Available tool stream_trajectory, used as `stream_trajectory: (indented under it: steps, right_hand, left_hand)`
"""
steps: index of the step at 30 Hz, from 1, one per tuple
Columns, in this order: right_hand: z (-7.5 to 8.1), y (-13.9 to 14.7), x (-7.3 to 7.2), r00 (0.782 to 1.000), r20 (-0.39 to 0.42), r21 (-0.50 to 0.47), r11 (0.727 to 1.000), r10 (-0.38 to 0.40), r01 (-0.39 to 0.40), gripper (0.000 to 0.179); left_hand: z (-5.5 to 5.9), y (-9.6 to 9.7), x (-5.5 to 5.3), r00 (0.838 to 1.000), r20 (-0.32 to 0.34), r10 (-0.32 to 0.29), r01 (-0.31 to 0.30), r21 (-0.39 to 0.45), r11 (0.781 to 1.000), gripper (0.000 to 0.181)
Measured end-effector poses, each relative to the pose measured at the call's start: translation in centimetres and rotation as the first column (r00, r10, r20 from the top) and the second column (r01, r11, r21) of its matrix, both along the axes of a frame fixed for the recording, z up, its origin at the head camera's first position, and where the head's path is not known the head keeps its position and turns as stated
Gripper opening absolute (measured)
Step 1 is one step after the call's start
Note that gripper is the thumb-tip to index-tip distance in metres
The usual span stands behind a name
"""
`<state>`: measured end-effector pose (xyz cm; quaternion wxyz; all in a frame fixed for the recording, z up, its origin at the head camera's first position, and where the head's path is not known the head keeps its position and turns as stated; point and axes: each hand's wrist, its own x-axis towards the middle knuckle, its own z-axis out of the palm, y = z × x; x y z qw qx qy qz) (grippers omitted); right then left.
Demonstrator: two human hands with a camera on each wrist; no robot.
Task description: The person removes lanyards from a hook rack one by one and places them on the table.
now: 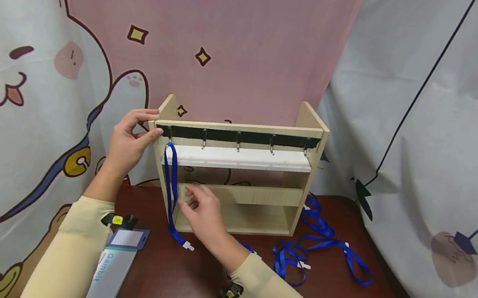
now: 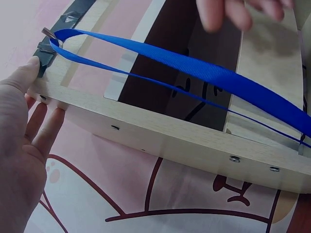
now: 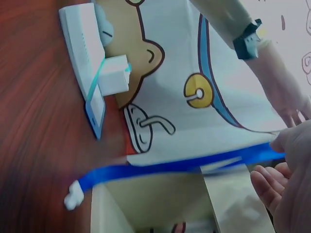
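Observation:
A light wooden rack [image 1: 227, 193] stands upright, with a row of metal hooks on a black strip [image 1: 223, 135] across its top front. One blue lanyard [image 2: 218, 77] hangs from the leftmost hook, its white clip [image 1: 188, 246] down by the tabletop. My left hand [image 1: 128, 141] holds the rack's upper left corner, thumb on the front and fingers on the outer side. Beside the hanging lanyard, at mid-height, is my right hand [image 1: 205, 212], its fingers loosely bent and holding nothing. In the left wrist view its fingertips are apart from the strap.
More blue lanyards [image 1: 321, 239] with white clips lie on the dark red-brown table [image 1: 174, 286] right of the rack. At the left, a blue-edged badge holder [image 1: 128, 238] rests on a white box [image 1: 111, 274]. A printed curtain [image 1: 255, 47] hangs close behind.

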<state>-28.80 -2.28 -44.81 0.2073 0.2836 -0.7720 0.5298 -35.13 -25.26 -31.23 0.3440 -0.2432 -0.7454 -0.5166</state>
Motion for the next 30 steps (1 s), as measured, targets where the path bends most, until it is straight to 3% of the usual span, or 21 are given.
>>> stream_trajectory:
  steps: [10,30]
  right_hand:
    - [0.7,-4.1,-0.5,0.995,0.022,-0.064,0.993,-0.097,0.098,0.036]
    - [1.3,-7.5,-2.1,0.962,0.063,-0.016,0.963,-0.266,0.268,0.021]
  left_hand:
    - [-0.1,0.0,0.1,1.000,-0.003,-0.015,0.015,0.009,1.000,0.034]
    - [-0.1,0.1,-0.1,1.000,0.001,0.027,-0.027,-0.007,1.000,0.032]
